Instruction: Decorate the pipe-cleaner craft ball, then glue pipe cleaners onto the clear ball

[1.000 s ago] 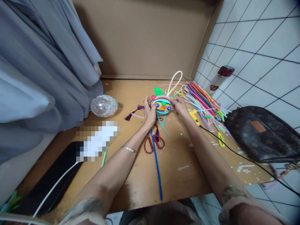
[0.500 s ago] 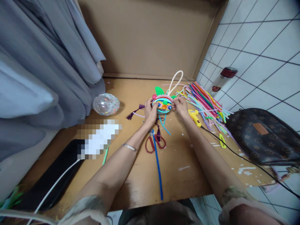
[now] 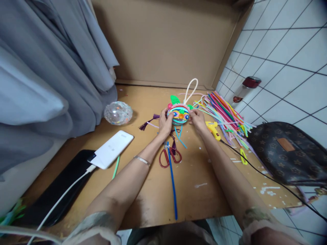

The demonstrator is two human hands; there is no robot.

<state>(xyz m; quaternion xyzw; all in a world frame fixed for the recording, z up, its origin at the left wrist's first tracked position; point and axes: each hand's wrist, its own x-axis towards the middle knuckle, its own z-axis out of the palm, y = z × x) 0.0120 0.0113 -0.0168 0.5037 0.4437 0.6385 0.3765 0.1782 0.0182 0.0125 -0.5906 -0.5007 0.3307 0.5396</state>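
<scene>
A round, many-coloured craft ball (image 3: 178, 116) with a face, a green leaf piece (image 3: 175, 99) and a white loop (image 3: 191, 90) on top is held upright above the table. My left hand (image 3: 166, 121) is wrapped round its left side, thumb on the front. At its right edge, my right hand (image 3: 198, 119) has its fingertips pinched together beside a small green piece (image 3: 190, 107); what they grip is too small to make out. Blue strips (image 3: 181, 139) and a dark tassel (image 3: 174, 144) hang or lie below the ball. Red-handled scissors (image 3: 175, 156) lie nearer me, with a blue stick (image 3: 173, 190) across them.
A yellow glue gun (image 3: 213, 130) with a black cord lies right of my right hand, before a pile of coloured pipe cleaners (image 3: 224, 114). Farther right is a brown bag (image 3: 293, 153). At left are a clear ball (image 3: 118, 113), a white phone (image 3: 112, 149) and a black case (image 3: 61, 187).
The whole view has shifted slightly. Both hands stay at the ball, and my right fingertips sit a little lower against the green piece, which now shows more fully.
</scene>
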